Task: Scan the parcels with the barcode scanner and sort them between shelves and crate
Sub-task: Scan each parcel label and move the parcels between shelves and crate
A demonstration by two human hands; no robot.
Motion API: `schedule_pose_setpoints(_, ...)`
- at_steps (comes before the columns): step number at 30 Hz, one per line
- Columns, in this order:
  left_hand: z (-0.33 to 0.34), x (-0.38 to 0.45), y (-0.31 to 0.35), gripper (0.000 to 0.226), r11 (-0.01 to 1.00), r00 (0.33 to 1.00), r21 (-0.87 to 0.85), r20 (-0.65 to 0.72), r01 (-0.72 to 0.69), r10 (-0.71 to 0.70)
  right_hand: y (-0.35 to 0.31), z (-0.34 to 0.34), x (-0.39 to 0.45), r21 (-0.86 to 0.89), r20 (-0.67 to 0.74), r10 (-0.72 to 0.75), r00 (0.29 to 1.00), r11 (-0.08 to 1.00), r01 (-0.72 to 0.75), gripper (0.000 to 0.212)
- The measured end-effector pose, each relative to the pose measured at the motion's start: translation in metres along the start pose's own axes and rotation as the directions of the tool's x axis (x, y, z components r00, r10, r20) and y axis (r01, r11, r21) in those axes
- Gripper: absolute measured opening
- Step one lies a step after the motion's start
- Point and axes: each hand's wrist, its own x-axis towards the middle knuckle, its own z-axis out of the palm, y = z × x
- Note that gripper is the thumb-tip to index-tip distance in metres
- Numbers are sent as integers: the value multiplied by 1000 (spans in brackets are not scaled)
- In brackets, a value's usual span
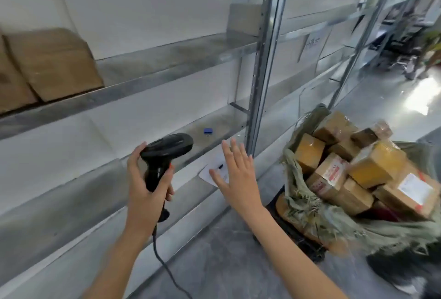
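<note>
Black scanner [167,155] — tan, yellow-taped parcels [358,169] in a grey-green sack [310,212]; grey shelves [143,83].

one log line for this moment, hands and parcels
left hand: grips barcode scanner | right hand: open, empty | parcels: piled in sack | phase: before pick

parcel labels [414,189] and shelf signs [313,42] blurred, unreadable

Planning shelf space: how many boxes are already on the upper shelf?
3 boxes in view: two side by side at the upper shelf's left end, one farther right beside the metal post. More may sit out of frame.
</note>
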Motion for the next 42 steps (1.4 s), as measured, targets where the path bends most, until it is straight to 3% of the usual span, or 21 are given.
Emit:
schedule_pose_setpoints(5,-81,-12,39,61,990,978,88,-164,-114,127,-85,24,7,83,-2,-185,983,979,184,76)
schedule_pose_setpoints(11,-182,-17,81,61,962,902,153,-340,-227,267,-216,53,18,153,15,-425,905,895,418,76)
schedule_pose_setpoints(20,-322,-8,123,64,942,767,196,-546,-273,336,-409,92,47,155,-128,-628,768,752,641,77)
schedule_pose_setpoints(26,-378,10,130,66,944,739,158,-589,-291,326,-505,126,92,35,-95,-640,762,763,645,78)
schedule_pose_setpoints(32,-408,13,125,66,940,759,155,-558,-304,337,-556,156,139,-170,110,-542,833,816,553,81)
schedule_pose_setpoints(35,-416,10,118,67,944,769,141,-550,-298,325,-564,163,147,-227,193,-494,848,818,529,72)
schedule_pose_setpoints(42,-419,-6,103,65,957,760,93,-588,-276,277,-558,161,126,-173,57,-526,849,832,527,49)
